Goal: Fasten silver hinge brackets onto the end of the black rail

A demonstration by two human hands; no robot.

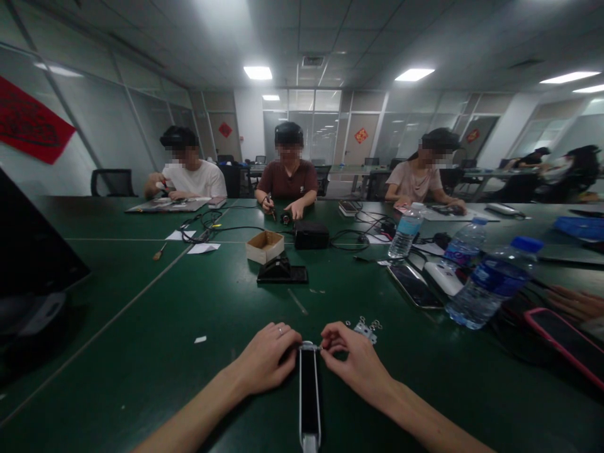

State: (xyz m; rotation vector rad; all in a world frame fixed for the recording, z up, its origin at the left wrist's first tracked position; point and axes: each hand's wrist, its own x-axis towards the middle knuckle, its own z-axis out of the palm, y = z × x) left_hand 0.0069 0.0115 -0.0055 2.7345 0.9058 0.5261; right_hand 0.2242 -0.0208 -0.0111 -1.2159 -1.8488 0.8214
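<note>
Bar point(310, 393), black, silver-edged, looked stiff and light. Left hand point(267, 358), right hand point(352, 363) clamped on top end; I'd grip at metal cap point(308, 345).

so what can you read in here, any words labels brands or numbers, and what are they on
Nothing is readable. The blue label on the plastic water bottle, the red wall banner and the red diamond sign all carry markings, but they are too small or blurred to read.
</note>
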